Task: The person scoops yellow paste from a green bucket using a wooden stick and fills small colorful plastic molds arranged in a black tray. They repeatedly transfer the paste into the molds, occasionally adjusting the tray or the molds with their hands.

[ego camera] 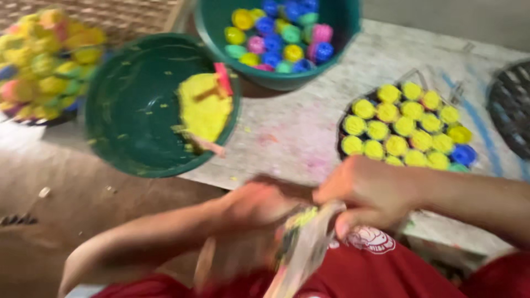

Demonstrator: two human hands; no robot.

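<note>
Roughly midway, judging by the table: yellow powder heaped in the near green basin [132, 110], empty coloured caps waiting in the far basin [221, 22], filled yellow caps on the black tray [341, 132]. Both hands low and close together, right hand [370, 193] pinching a blurred plastic bag [306, 243], left hand [256, 207] clenched beside it, grasp unclear.

A pale, paint-stained table top [298, 132] stands over a brown floor [49, 221].
</note>
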